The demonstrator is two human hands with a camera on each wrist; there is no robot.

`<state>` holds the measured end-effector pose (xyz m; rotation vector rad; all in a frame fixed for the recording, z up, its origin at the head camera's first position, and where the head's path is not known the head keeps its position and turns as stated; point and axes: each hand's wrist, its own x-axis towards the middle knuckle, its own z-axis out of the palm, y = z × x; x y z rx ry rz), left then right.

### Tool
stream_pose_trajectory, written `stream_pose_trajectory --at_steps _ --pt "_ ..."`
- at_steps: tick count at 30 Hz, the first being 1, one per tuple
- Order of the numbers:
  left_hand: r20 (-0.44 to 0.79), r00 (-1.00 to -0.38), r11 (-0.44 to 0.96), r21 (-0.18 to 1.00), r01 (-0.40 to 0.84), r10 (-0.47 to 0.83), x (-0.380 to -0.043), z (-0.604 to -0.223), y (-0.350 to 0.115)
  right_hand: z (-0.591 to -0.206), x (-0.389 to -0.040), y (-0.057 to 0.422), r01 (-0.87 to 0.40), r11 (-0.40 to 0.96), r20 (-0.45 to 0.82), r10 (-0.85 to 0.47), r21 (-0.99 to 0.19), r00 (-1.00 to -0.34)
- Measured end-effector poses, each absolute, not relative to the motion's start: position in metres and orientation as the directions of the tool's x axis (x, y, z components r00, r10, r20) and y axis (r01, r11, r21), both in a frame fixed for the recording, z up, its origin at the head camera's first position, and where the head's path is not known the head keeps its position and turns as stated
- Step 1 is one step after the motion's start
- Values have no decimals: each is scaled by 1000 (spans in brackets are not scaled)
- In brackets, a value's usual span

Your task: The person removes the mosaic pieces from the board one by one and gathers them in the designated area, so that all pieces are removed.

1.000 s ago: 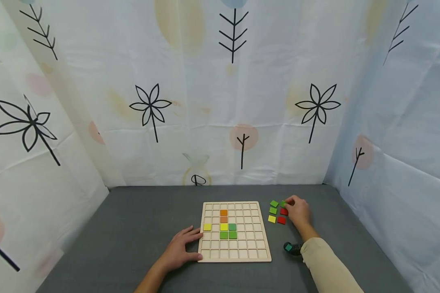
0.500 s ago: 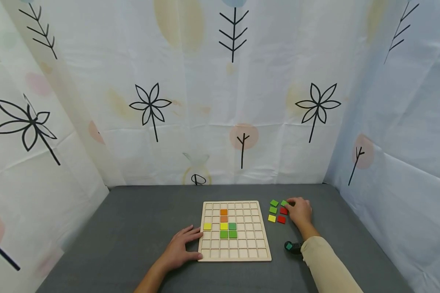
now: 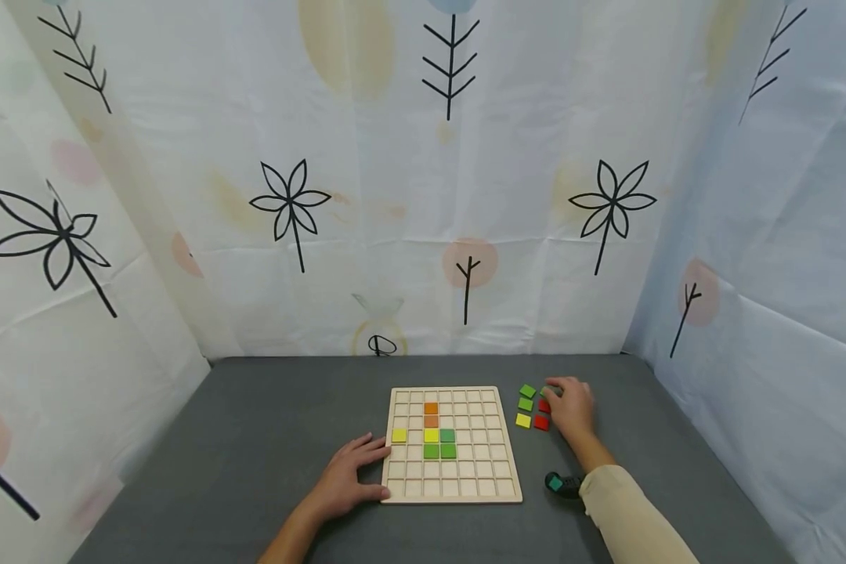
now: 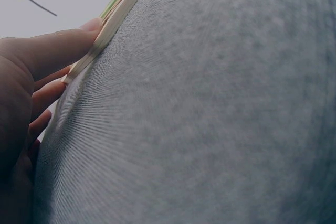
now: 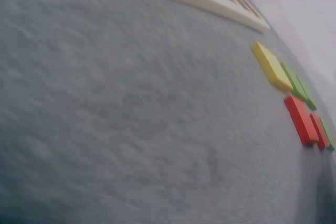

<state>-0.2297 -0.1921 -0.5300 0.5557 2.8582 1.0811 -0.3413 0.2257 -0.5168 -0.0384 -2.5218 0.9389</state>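
on the dark grey table (image 3: 289, 407), a pale wooden board (image 3: 475, 468) lies flat, ruled into small square cells. the person's left hand (image 3: 344, 482) rests at its left edge, fingers spread wide, thumb touching the near corner. seven tiles sit in the cells: two orange tiles (image 3: 432, 408) in one column, a yellow tile (image 3: 432, 435) right below them, a green tile (image 3: 447, 435) beside it, two more green tiles (image 3: 432, 451) in the next row, and another yellow tile (image 3: 399, 435) alone at the left side. just right of the board lie loose tiles (image 3: 525, 404) in two short columns, among them two red tiles (image 3: 541, 422) with a far green tile (image 3: 544, 392) beyond. the right hand (image 3: 573, 406) bends over that one, partly covering it, thumb and forefinger held narrow; i cannot tell whether they pinch it or merely touch it. a beige sleeve (image 3: 630, 509) shows behind, with a black device (image 3: 562, 485) by its cuff. printed cloth (image 3: 374, 258) hangs all around.
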Motion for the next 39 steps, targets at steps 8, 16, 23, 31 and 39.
stream_pose_trajectory --at_steps 8,16,23,31,39 --pt "92 -938 701 641 313 334 -229 -529 -192 -515 -331 208 -226 717 416 98 -660 -904" --pt "96 -938 699 642 314 333 -229 -529 -191 -516 -324 185 -333 693 437 -28 -640 -899" --pt "94 -937 695 646 315 337 -229 -530 -192 -516 -321 166 -417 618 441 -125 -666 -889" --pt "100 -938 693 649 316 333 -230 -531 -192 -516 -319 146 -465 594 439 -201 -656 -876" --pt "95 -940 695 649 309 329 -229 -530 -192 -516 -315 130 -501 559 433 -262 -661 -863"
